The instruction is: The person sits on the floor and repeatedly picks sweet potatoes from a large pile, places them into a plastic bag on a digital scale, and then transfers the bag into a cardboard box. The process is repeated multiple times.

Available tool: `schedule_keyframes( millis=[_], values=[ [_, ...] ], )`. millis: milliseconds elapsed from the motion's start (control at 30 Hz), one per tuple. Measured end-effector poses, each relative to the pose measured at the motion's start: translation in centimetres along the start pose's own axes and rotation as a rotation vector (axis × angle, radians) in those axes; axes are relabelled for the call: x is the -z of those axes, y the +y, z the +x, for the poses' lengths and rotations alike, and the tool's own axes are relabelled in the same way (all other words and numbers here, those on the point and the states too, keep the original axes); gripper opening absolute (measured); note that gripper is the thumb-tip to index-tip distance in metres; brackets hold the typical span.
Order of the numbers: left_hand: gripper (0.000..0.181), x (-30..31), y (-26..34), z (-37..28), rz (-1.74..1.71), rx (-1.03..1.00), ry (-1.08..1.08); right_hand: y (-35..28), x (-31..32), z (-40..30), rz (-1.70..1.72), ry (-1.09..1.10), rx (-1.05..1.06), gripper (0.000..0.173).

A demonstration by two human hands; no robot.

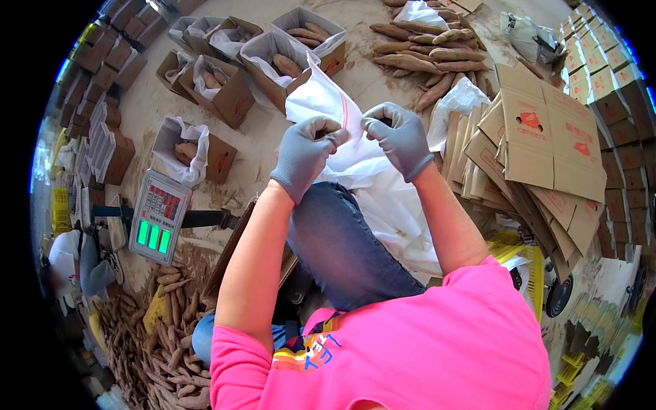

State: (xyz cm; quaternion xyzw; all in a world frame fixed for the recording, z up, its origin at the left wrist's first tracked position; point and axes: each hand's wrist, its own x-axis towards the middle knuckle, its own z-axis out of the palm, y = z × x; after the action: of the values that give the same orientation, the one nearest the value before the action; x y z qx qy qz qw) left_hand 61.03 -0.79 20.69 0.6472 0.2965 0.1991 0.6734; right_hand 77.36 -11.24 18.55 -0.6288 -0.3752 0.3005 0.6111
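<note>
Both hands wear grey gloves and are raised over my knee. My left hand (307, 154) pinches the edge of a white bag (320, 95) with a red stripe, thumb against fingers. Close by on the right, my right hand (400, 138) pinches the same thin material near the stripe. One corner of the bag points up and away from me. Below the hands, more white bags or sheets (394, 205) lie in a loose pile beside my leg in blue jeans (343, 246).
Lined cardboard boxes (225, 102) holding sweet potatoes stand ahead left. A scale display (160, 215) is at my left, above a large sweet potato heap (169, 353). Another pile (430, 56) lies ahead. Flattened cartons (551, 133) lean at right. A person (66, 261) is at far left.
</note>
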Motion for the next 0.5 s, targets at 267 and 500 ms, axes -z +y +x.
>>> schedule_keyframes(
  millis=[267, 500],
  values=[
    [0.01, 1.8, 0.1, -0.7, 0.007, -0.016, 0.073, -0.4, -0.3, -0.3, -0.361, 0.175, 0.248, 0.012],
    [0.014, 1.9, 1.2, -1.3, 0.049, -0.059, 0.118, -0.5, -0.1, -0.4, -0.309, 0.079, 0.23, 0.013]
  ],
)
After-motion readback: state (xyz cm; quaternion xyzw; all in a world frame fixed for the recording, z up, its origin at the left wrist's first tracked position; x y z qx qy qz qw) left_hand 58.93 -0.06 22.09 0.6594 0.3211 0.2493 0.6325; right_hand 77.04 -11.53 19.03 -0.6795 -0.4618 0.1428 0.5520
